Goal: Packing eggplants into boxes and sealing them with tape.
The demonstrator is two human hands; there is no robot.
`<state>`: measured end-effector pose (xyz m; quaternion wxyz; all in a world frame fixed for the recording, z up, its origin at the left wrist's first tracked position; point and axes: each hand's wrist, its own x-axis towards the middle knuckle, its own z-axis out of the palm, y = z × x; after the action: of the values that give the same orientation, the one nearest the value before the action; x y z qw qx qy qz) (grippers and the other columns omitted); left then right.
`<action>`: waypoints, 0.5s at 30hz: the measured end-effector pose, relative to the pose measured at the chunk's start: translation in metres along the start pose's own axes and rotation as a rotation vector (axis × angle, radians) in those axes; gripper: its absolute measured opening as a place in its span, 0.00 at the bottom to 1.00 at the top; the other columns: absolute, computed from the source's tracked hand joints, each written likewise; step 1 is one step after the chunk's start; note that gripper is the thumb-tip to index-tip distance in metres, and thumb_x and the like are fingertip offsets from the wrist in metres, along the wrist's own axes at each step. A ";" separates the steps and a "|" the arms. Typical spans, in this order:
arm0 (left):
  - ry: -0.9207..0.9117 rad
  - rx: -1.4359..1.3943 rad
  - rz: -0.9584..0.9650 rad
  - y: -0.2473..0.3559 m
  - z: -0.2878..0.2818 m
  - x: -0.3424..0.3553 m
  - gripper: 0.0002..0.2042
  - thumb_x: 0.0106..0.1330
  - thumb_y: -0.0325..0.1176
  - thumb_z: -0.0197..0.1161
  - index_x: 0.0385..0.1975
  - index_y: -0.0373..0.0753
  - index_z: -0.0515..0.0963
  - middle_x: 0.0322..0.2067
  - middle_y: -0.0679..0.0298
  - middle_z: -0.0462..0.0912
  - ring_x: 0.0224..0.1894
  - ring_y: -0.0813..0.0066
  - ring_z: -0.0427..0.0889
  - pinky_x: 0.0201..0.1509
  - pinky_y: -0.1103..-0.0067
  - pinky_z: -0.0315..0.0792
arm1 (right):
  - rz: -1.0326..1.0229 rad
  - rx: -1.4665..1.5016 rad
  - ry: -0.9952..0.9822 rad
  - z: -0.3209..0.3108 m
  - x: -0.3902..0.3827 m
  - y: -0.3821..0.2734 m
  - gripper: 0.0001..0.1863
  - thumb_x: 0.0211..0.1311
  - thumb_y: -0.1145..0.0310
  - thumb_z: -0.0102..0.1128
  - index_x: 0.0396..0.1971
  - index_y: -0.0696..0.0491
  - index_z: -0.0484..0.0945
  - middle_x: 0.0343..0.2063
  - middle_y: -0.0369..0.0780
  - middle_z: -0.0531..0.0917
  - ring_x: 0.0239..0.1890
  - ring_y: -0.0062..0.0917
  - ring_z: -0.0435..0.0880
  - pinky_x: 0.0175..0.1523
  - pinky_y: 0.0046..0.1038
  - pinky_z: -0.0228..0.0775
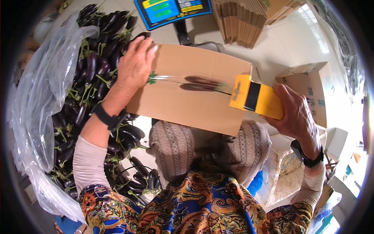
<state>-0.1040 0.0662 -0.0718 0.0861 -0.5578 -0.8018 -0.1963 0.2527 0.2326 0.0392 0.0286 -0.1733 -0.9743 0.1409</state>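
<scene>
A closed brown cardboard box (187, 109) lies in front of me, with two dark eggplants and a green leaf mark printed on its top. Clear tape (167, 78) runs along the middle seam. On the box's left end, my left hand (135, 64) lies with its fingers stretched toward the far corner. My right hand (294, 111) is wrapped round a yellow tape dispenser (267, 99) with a black band, whose front end rests at the right end of the seam. My knees (173, 150) are just below the box's near edge.
Many loose eggplants (91, 66) are heaped at the left beside a clear plastic sheet (43, 89). A scale display (173, 11) on a post stands beyond the box. Folded cardboard (241, 21) is stacked behind, another carton (307, 85) stands right, and a worn white foam box (282, 167) sits near my right knee.
</scene>
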 end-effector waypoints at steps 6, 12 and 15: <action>-0.023 -0.035 0.012 0.001 0.004 0.004 0.17 0.71 0.45 0.50 0.53 0.44 0.74 0.51 0.52 0.76 0.51 0.52 0.77 0.52 0.66 0.74 | 0.114 0.173 0.043 0.032 -0.043 0.038 0.30 0.38 0.67 0.76 0.43 0.55 0.69 0.31 0.48 0.80 0.31 0.45 0.82 0.36 0.36 0.77; -0.041 -0.096 -0.021 0.004 -0.002 0.005 0.17 0.72 0.45 0.49 0.52 0.43 0.75 0.49 0.54 0.77 0.50 0.54 0.77 0.54 0.68 0.72 | 0.081 0.328 0.026 0.063 -0.043 0.061 0.31 0.40 0.66 0.76 0.43 0.57 0.68 0.29 0.48 0.79 0.29 0.44 0.81 0.35 0.37 0.74; -0.072 -0.154 -0.065 0.014 -0.004 0.009 0.18 0.72 0.45 0.49 0.52 0.42 0.75 0.47 0.53 0.79 0.50 0.54 0.78 0.54 0.68 0.72 | 0.100 0.407 0.057 0.099 -0.051 0.078 0.31 0.45 0.61 0.76 0.43 0.57 0.66 0.27 0.47 0.78 0.29 0.44 0.80 0.34 0.36 0.72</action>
<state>-0.0949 0.0764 -0.0617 0.0078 -0.5431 -0.8046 -0.2401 0.3156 0.2593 -0.0781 0.0837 -0.2160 -0.9147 0.3311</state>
